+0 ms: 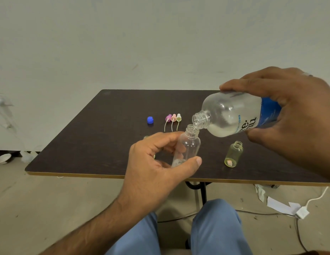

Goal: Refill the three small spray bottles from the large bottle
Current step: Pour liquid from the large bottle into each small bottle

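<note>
Two hands busy, frame centre: left hand [156,162] is gripping small clear bottle [188,146], right hand [293,115] is gripping large bottle [232,115], tilting it mouth-to-mouth above table [87,144].

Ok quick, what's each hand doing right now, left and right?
Left hand: fingers curled round the small clear bottle, holding it up.
Right hand: grips the large bottle, tipped with its mouth at the small bottle's neck.

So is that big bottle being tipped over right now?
Yes, tipped: the large bottle lies nearly sideways in the right hand, its open neck at the small bottle's mouth.
</note>
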